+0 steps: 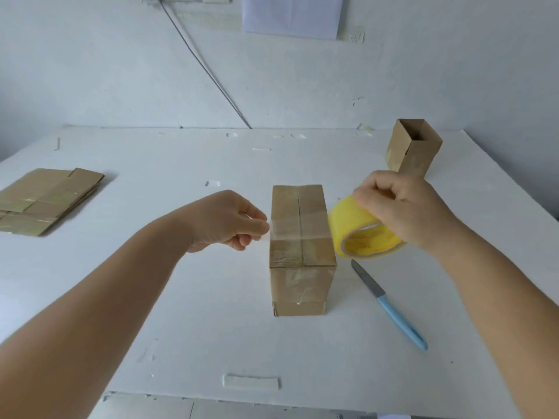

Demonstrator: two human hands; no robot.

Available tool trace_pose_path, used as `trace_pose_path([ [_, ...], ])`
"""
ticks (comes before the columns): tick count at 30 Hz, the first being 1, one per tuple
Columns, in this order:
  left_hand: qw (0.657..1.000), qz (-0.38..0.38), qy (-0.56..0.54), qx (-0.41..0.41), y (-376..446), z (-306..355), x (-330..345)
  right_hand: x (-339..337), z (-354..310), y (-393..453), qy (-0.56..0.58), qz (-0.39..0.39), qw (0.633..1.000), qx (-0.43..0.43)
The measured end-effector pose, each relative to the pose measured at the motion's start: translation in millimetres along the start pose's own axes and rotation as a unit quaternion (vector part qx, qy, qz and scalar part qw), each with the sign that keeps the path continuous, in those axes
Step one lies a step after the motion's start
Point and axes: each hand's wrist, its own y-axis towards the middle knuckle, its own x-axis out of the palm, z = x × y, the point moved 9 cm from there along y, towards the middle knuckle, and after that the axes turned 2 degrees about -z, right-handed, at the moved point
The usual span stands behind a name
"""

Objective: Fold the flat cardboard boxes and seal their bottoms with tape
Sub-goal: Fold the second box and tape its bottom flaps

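A folded cardboard box (298, 282) stands upside down in the middle of the white table, its closed bottom flaps facing up. A clear strip of tape (298, 228) stretches across those flaps. My left hand (230, 220) pinches the strip's free end at the box's left edge. My right hand (399, 207) grips the yellow tape roll (363, 234) just right of the box, above the table.
A knife with a blue handle (393, 309) lies on the table (181, 313) right of the box. A stack of flat boxes (45, 201) sits at the far left. An open folded box (413, 149) stands at the back right. A tape scrap (251, 382) lies near the front edge.
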Motion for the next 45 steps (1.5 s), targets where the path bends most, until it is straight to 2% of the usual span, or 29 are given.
trace_pose_path([
  [2, 1.000, -0.006, 0.011, -0.007, -0.6, -5.7, -3.6, 2.1, 11.0, -5.4, -0.097, -0.023, 0.995, 0.030],
  [6, 1.000, -0.014, 0.023, -0.008, 2.1, -8.7, -0.8, 6.8, 21.6, -12.7, -0.281, -0.062, 0.955, 0.069],
  [16, 0.998, 0.007, 0.063, 0.012, 5.5, -22.9, -0.8, 24.9, 37.4, -15.2, -0.286, -0.101, 0.953, 0.024],
  [27, 0.999, 0.007, 0.045, 0.013, 9.7, -37.5, 0.4, 32.0, 37.3, -15.3, -0.283, -0.093, 0.954, 0.003],
  [38, 0.999, -0.001, 0.029, 0.015, 20.4, -52.8, 6.5, 43.1, 51.4, -15.6, -0.270, -0.101, 0.957, 0.019],
  [45, 0.997, -0.062, -0.053, 0.015, 35.8, -70.3, 30.0, 61.4, 74.9, -20.9, -0.187, -0.115, 0.973, 0.066],
])
